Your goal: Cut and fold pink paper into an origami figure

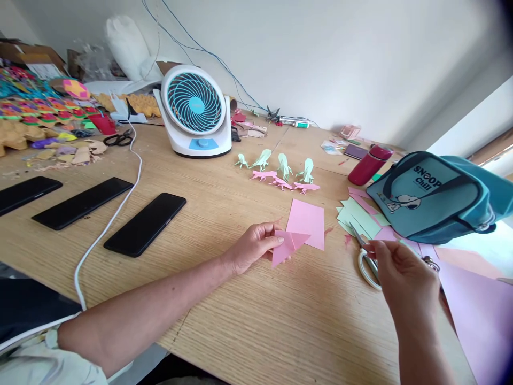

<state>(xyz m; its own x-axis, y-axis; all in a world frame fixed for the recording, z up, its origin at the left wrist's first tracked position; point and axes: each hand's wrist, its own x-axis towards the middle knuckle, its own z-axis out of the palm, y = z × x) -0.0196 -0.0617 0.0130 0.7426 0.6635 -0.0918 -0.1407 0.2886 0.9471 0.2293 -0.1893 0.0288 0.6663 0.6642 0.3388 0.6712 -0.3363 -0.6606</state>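
Note:
In my left hand [256,247] is a small piece of pink paper [285,247], folded to a pointed shape with a raised crease and pinched between thumb and fingers. A flat pink sheet [306,222] lies on the table just behind it. On the right, my right hand [406,278] is closed in a pinch at the middle of a pair of scissors [367,269] with white handles. The blades point away from me toward loose pale green paper pieces [358,216]. My palm hides part of the scissors.
Green and pink folded paper insects [284,167] stand behind the sheet. A white fan [196,107] stands at the back. Three black phones [145,223] and a white cable [120,206] lie left. A red bottle [369,164], a teal bag [436,195] and lilac paper [481,315] are right.

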